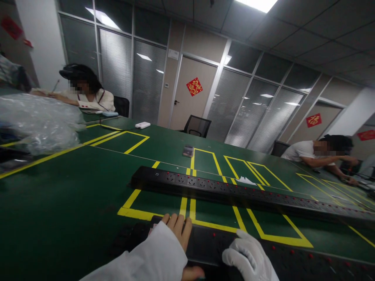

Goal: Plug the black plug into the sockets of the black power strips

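Note:
My left hand (179,231), bare below a white sleeve, lies over a black power strip (205,244) at the bottom centre, its fingers stretched out and its thumb on the near side. My right hand (249,255) wears a white glove. Its fingers are curled down at the same strip, right of my left hand, around something dark that I cannot make out. Beyond both hands, a second long black power strip (193,185) with red switches lies across the green table (88,195) and runs off to the right.
Yellow tape (137,213) marks rectangles on the table. Clear plastic wrap (41,121) lies at the left, a small dark item (188,151) and white paper (246,180) beyond the far strip. A white device (142,125) is farther back. Two people (99,99) (295,150) sit across the table.

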Demonstrator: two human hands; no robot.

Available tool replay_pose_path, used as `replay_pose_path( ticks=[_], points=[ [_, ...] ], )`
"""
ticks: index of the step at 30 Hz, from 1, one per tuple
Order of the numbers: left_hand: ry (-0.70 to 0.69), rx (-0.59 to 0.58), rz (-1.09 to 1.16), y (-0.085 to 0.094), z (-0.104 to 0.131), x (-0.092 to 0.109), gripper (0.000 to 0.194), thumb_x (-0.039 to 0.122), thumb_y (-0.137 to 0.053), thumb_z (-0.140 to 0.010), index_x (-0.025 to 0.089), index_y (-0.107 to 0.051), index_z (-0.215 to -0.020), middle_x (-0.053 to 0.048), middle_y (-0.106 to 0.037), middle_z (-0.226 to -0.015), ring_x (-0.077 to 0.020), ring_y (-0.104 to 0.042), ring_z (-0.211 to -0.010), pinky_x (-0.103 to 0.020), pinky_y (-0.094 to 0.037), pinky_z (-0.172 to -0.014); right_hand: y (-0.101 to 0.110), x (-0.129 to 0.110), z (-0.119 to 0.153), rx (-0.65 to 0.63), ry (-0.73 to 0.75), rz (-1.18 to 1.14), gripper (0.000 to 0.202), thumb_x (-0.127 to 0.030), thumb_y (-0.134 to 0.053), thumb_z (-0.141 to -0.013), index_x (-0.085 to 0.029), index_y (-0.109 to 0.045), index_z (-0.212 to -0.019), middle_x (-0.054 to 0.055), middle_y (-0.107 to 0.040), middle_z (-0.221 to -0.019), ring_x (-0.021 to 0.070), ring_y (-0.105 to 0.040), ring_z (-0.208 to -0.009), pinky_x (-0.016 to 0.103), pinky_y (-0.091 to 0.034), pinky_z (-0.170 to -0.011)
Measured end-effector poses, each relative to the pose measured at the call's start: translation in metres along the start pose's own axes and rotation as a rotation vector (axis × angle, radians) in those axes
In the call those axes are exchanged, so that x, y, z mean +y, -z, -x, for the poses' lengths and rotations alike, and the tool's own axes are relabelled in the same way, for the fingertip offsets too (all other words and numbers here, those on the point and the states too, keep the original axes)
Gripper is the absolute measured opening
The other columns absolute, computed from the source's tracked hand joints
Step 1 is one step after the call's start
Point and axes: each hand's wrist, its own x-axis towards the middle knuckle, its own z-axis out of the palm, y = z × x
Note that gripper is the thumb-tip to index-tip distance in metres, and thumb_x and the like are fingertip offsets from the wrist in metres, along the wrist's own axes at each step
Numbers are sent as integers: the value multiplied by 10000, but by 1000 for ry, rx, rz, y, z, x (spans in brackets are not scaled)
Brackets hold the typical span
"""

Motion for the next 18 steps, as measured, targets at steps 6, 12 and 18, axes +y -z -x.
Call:
replay_pose_path(
  ticks=[6,12,18],
  points=[
    [-16,-173,75,16,-5,0,590,540,-445,-773,91,-577,-1133,-163,-605,-975,-294,-541,-849,-451,-375,-819,31,10,-31,-287,38,410,322,-284,-445,-740,-222,-559,-1034,8,-534,-586,178,-466,-507,316,-270,-522],
    [-42,-232,105,20,-5,-2,822,696,-497,-640,80,-543,-1182,-193,-585,-1018,-309,-531,-858,-479,-366,-816,18,4,-53,-404,-48,415,133,-322,-457,-789,-265,-573,-759,-27,-541,-556,130,-487,-446,301,-180,-497],
    [-63,-202,111,21,-4,-2,815,685,-490,-653,66,-539,-1181,-205,-584,-1030,-295,-529,-840,-455,-365,-786,3,-4,-43,-395,-319,323,211,-426,-423,-826,-263,-547,-776,-49,-549,-569,133,-551,-448,261,-247,-459]
  ],
)
